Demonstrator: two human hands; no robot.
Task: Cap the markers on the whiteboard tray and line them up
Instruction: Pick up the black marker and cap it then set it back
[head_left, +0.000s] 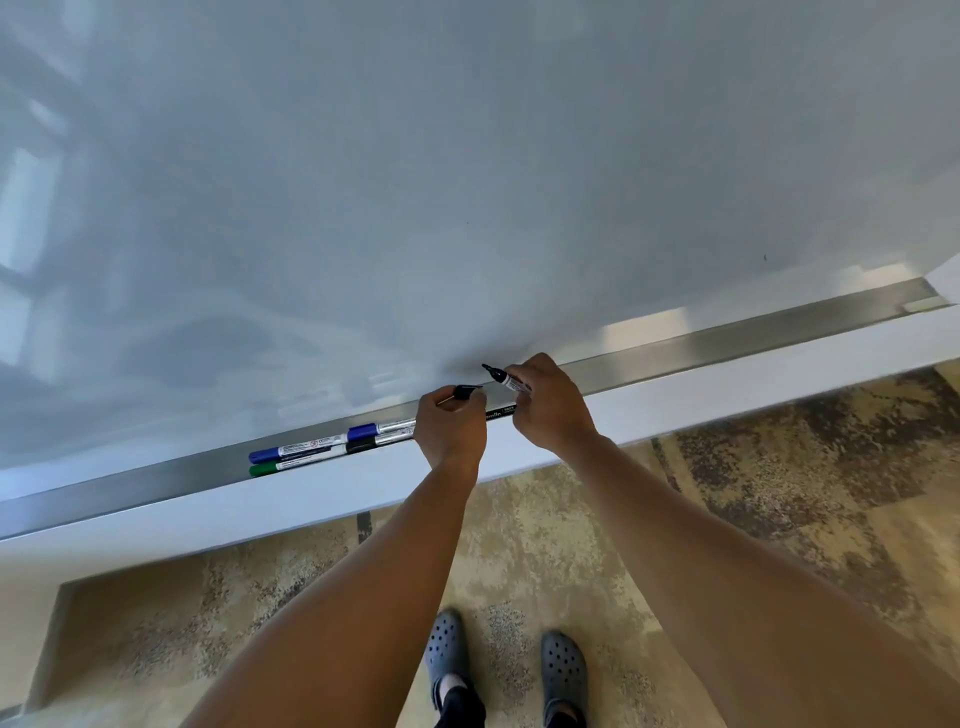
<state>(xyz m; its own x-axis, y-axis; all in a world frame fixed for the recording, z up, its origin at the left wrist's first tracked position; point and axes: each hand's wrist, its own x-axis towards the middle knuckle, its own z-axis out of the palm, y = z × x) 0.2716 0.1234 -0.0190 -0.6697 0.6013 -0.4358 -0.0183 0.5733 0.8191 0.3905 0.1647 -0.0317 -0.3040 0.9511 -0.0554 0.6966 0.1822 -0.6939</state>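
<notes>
**Asker:** What do the person's 2 hands hold?

**Describer:** The left hand (451, 431) pinches a small black plastic marker cap (466, 391) between thumb and fingertips. The right hand (550, 405) grips an uncapped black marker with a white label (508, 379), fingers curled round its barrel. Its bare tip points left toward the cap, near it but not touching.

**Asker:** Where does this happen?

**Describer:** Just above a long brushed-metal whiteboard tray (727, 338), which runs under a glossy white whiteboard (467, 156).

**Asker:** What lies in the tray?

**Describer:** Left of the hands, 4 capped white-barrelled markers lie lengthways in 2 pairs. At the far left is a blue-capped marker (301, 452) with a green-capped marker (275, 468) in front of it. Next comes a second blue-capped marker (387, 428) with a black-capped marker (376, 441) in front, their right ends hidden behind the left hand. A black barrel with pale lettering (500, 412) shows between the 2 hands, its ends hidden.

**Asker:** And below?

**Describer:** Mottled tan and brown carpet (779, 493) and 2 grey perforated clogs (449, 654).
</notes>
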